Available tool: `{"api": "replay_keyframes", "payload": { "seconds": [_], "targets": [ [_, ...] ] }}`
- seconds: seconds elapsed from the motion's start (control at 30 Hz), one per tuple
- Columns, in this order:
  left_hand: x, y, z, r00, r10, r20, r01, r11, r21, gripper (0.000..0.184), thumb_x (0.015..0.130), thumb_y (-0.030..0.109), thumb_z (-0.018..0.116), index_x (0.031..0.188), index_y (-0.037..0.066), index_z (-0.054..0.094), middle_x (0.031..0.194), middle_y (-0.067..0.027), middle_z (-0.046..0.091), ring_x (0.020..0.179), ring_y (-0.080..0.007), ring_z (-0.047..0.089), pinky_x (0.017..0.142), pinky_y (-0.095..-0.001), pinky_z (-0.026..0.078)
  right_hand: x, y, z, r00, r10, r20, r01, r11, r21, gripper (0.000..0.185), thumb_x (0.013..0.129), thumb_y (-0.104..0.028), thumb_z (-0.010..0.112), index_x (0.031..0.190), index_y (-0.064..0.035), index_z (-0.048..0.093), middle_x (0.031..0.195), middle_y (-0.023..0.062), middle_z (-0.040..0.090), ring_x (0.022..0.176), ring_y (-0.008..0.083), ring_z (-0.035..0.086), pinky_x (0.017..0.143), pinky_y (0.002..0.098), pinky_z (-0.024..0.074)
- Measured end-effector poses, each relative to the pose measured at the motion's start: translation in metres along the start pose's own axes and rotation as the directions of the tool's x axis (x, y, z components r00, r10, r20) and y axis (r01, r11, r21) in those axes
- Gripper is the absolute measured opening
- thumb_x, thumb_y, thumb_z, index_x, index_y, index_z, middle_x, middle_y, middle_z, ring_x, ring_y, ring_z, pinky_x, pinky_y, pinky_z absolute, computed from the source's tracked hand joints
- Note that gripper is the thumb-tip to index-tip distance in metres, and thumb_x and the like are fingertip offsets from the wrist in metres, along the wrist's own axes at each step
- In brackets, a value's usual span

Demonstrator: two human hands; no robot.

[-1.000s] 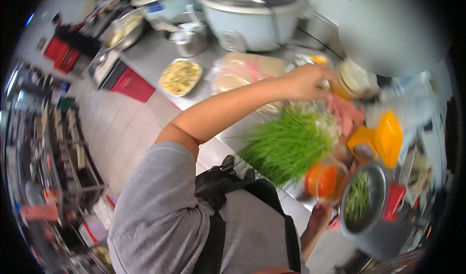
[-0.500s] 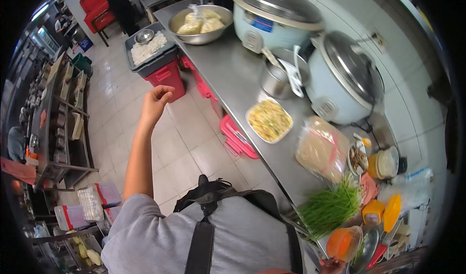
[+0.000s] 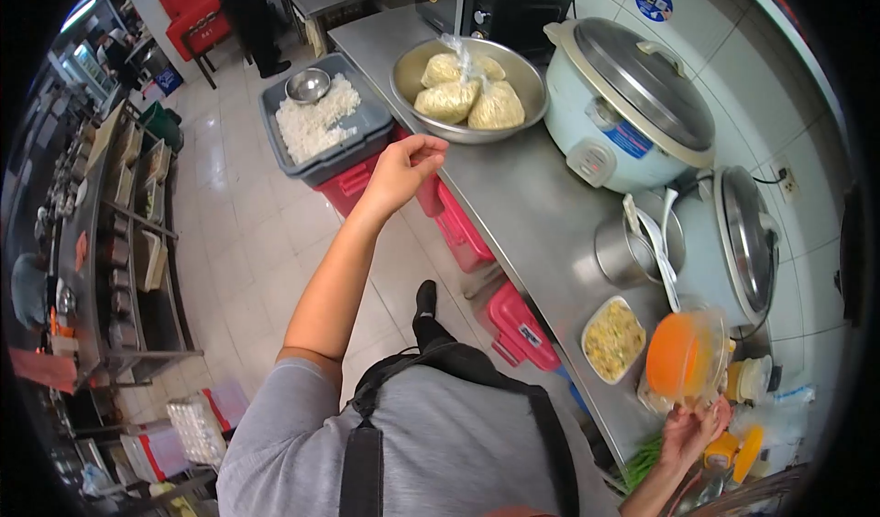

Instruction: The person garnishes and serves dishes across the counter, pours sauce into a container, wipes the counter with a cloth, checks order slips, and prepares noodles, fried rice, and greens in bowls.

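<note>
My left hand (image 3: 403, 173) hangs in the air beside the steel counter (image 3: 541, 214), its fingers loosely bent, a little apart from the thumb, with nothing in them. The grey tub of white rice (image 3: 316, 132), with a small metal bowl (image 3: 307, 84) on the rice, is just beyond it. At the lower right, my right hand (image 3: 692, 434) grips the lower edge of a round, clear and orange plastic container (image 3: 683, 357), tilted above the counter. Whether the orange is its contents or its base I cannot tell. A white dish of yellow food (image 3: 612, 341) is left of the container.
On the counter stand a large metal bowl (image 3: 403, 95) with bagged yellow food (image 3: 495, 104), a rice cooker (image 3: 632, 104), a second cooker (image 3: 733, 242) and a metal pot with utensils (image 3: 623, 251). Red bins (image 3: 518, 324) sit under the edge. Shelving (image 3: 137, 205) lines the left.
The view has moved forward along the counter. My left hand has come closer to the counter and its fingers have loosened. My right hand has raised the container from the lower right.
</note>
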State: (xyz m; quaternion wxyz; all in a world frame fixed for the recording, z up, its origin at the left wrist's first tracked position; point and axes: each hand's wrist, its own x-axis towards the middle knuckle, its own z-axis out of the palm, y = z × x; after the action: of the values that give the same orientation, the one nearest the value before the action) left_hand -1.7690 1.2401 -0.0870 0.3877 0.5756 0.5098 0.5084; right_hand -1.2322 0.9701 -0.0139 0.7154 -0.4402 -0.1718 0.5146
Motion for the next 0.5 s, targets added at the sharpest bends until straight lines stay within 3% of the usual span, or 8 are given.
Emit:
{"api": "replay_keyframes", "payload": {
  "seconds": [0.13, 0.17, 0.2, 0.23, 0.27, 0.37, 0.43, 0.5],
  "targets": [
    [0.072, -0.001, -0.052, 0.996, 0.084, -0.002, -0.084, 0.993, 0.083, 0.027, 0.085, 0.009, 0.068, 0.110, 0.001, 0.065, 0.105, -0.0095, 0.069, 0.097, -0.0162, 0.063, 0.087, -0.0307, 0.047, 0.069, 0.061, 0.101, 0.996, 0.063, 0.060, -0.059, 0.996, -0.065, 0.028, 0.078, 0.000, 0.057, 0.105, -0.0004, 0.055, 0.101, 0.0094, 0.062, 0.083, 0.0196, 0.062, 0.067, 0.0309, 0.0544],
    [0.092, 0.000, -0.072, 0.993, 0.115, -0.021, -0.108, 0.971, 0.212, 0.028, 0.084, 0.011, 0.069, 0.111, 0.002, 0.066, 0.104, -0.0089, 0.070, 0.097, -0.0166, 0.063, 0.087, -0.0313, 0.047, 0.082, 0.075, 0.150, 0.997, 0.077, 0.026, -0.078, 0.995, 0.063, 0.028, 0.077, 0.002, 0.056, 0.105, 0.0002, 0.057, 0.101, 0.0105, 0.062, 0.089, 0.0202, 0.061, 0.075, 0.0344, 0.0557],
    [0.107, -0.003, -0.092, 0.991, 0.131, -0.026, -0.114, 0.933, 0.343, 0.029, 0.084, 0.012, 0.070, 0.111, 0.003, 0.066, 0.102, -0.0082, 0.070, 0.097, -0.0171, 0.063, 0.088, -0.0319, 0.046, 0.102, 0.086, 0.168, 0.984, 0.117, 0.135, -0.126, 0.990, 0.060, 0.028, 0.077, 0.001, 0.056, 0.105, -0.0001, 0.056, 0.100, 0.0102, 0.061, 0.089, 0.0203, 0.062, 0.076, 0.0350, 0.0556],
    [0.127, -0.010, -0.112, 0.997, 0.057, -0.046, -0.042, 0.959, 0.280, 0.030, 0.082, 0.014, 0.072, 0.110, 0.004, 0.067, 0.100, -0.0074, 0.070, 0.097, -0.0170, 0.063, 0.089, -0.0322, 0.045, 0.119, 0.101, 0.182, 0.959, 0.158, 0.235, -0.175, 0.983, 0.055, 0.029, 0.077, 0.000, 0.055, 0.106, -0.0004, 0.055, 0.099, 0.0098, 0.061, 0.090, 0.0204, 0.062, 0.077, 0.0355, 0.0554],
    [0.147, -0.013, -0.131, 0.993, 0.108, -0.047, -0.087, 0.943, 0.322, 0.028, 0.082, 0.014, 0.072, 0.108, 0.004, 0.068, 0.100, -0.0070, 0.070, 0.096, -0.0156, 0.063, 0.088, -0.0323, 0.045, 0.134, 0.115, 0.199, 0.923, 0.194, 0.333, -0.221, 0.974, 0.044, 0.030, 0.077, 0.000, 0.055, 0.106, -0.0007, 0.055, 0.098, 0.0094, 0.061, 0.091, 0.0205, 0.062, 0.078, 0.0360, 0.0553],
    [0.215, -0.025, -0.162, 0.996, 0.041, -0.080, -0.025, 0.981, 0.192, 0.031, 0.080, 0.013, 0.075, 0.108, 0.003, 0.067, 0.102, -0.0091, 0.069, 0.097, -0.0138, 0.062, 0.086, -0.0307, 0.048, 0.159, 0.142, 0.267, 0.948, 0.250, 0.198, -0.231, 0.966, -0.112, 0.030, 0.076, -0.007, 0.057, 0.105, -0.0054, 0.053, 0.091, 0.0047, 0.059, 0.075, 0.0157, 0.061, 0.059, 0.0271, 0.0510],
    [0.263, -0.029, -0.156, 0.988, 0.118, -0.098, -0.101, 0.982, 0.159, 0.039, 0.078, 0.014, 0.077, 0.113, 0.003, 0.064, 0.107, -0.0099, 0.067, 0.100, -0.0144, 0.061, 0.087, -0.0299, 0.048, 0.168, 0.152, 0.312, 0.958, 0.271, 0.097, -0.248, 0.948, -0.200, 0.020, 0.075, -0.011, 0.058, 0.092, -0.0087, 0.049, 0.078, 0.0023, 0.053, 0.060, 0.0145, 0.056, 0.047, 0.0254, 0.0453],
    [0.321, -0.038, -0.141, 0.980, 0.170, -0.104, -0.152, 0.975, 0.163, 0.051, 0.075, 0.017, 0.080, 0.120, 0.004, 0.060, 0.112, -0.0105, 0.065, 0.105, -0.0168, 0.060, 0.090, -0.0309, 0.048, 0.178, 0.166, 0.335, 0.964, 0.233, 0.129, -0.203, 0.957, -0.208, 0.018, 0.075, -0.010, 0.058, 0.087, -0.0095, 0.045, 0.073, 0.0017, 0.049, 0.055, 0.0149, 0.052, 0.045, 0.0252, 0.0432]
  ]
}}
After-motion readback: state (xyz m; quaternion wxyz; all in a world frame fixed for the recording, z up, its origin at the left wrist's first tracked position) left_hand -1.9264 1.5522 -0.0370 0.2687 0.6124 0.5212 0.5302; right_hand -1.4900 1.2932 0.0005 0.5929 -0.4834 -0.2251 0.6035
